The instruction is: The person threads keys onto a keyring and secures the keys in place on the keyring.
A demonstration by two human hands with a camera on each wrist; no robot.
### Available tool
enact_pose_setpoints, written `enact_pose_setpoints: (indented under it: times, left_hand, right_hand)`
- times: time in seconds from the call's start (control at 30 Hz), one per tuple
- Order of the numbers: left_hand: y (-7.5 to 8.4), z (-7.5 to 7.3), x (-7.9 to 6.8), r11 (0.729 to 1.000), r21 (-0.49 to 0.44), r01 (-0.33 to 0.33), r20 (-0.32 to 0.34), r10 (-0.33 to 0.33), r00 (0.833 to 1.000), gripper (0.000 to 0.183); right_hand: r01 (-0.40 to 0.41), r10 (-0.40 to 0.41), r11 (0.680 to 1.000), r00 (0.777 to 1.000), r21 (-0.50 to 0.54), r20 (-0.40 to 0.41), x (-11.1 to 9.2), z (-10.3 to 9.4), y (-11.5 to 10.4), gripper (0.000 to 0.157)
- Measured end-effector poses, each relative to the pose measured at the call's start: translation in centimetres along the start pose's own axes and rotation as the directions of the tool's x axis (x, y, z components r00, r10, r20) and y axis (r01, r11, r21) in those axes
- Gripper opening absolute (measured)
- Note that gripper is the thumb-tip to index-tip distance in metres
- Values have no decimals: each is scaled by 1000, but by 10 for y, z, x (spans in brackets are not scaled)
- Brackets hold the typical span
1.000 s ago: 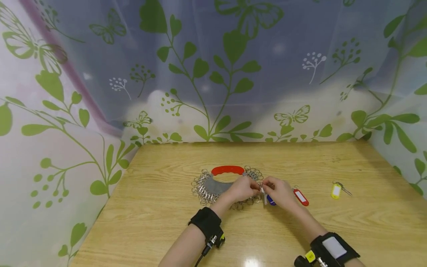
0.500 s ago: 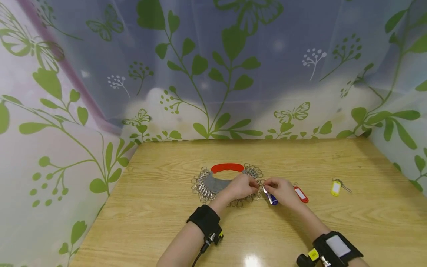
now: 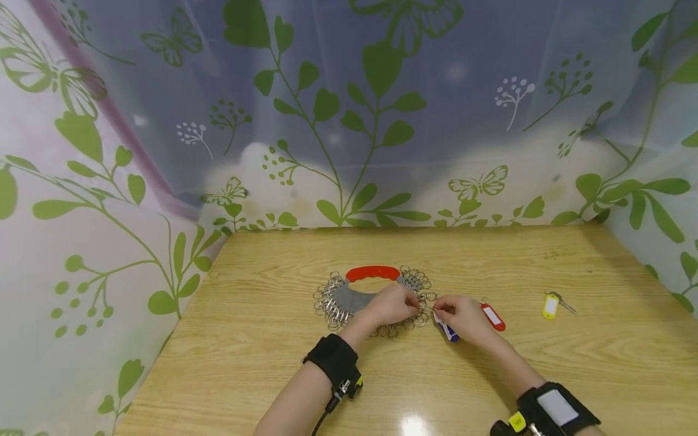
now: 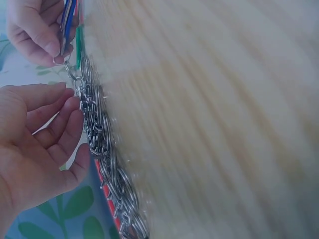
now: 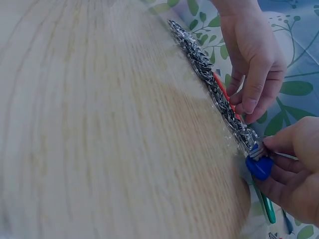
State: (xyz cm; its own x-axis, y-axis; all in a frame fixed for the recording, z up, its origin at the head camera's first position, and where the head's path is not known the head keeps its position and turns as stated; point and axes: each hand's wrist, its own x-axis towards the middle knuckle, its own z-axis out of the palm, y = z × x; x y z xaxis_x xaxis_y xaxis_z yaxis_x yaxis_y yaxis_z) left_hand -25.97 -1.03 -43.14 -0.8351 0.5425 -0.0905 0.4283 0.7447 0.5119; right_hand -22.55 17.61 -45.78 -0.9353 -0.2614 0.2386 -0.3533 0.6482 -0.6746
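I can read no lettering from here on the blue tag [image 5: 259, 169], the red tag [image 3: 493, 317] or the yellow tag [image 3: 551, 306]; the yellow sticker [image 3: 517, 422] by the right wristband [image 3: 558, 406] perhaps carries dark marks, too small for me to make out.

Wood-grain table [image 3: 245, 375], a bright glare patch [image 3: 413, 426] at its near edge; printed cloth [image 3: 458, 145] behind and to both sides, bearing green leaves and butterflies; red tag [image 3: 493, 317] with white label, lying flat; yellow tag [image 3: 551, 306] farther right, its key [image 3: 568, 304] beside it; green object [image 5: 268, 208], partly hidden, identity unclear.
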Motion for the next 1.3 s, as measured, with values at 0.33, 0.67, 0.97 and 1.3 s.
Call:
enact_pose_setpoints:
  times: [0.33, 0.67, 0.97, 1.3]
  left_hand:
    - [-5, -3, -2, 999, 50, 16, -3, -15, 1000, 13]
    - [-8, -3, -4, 1000, 15, 20, -8, -19, 1000, 12]
    - [-9, -5, -8, 999, -33, 12, -26, -12, 1000, 13]
    - [-12, -3, -11, 1000, -24, -4, -20, 4, 1000, 11]
  right_hand:
    - [54, -46, 990, 997, -127, 64, -3, 2, -5, 4]
    - [48, -35, 983, 997, -178, 74, -5, 5, -9, 4]
    - [91, -87, 958, 996, -272, 27, -9, 6, -11, 3]
    - [84, -84, 944, 996, -319, 11, -13, 6, -9, 4]
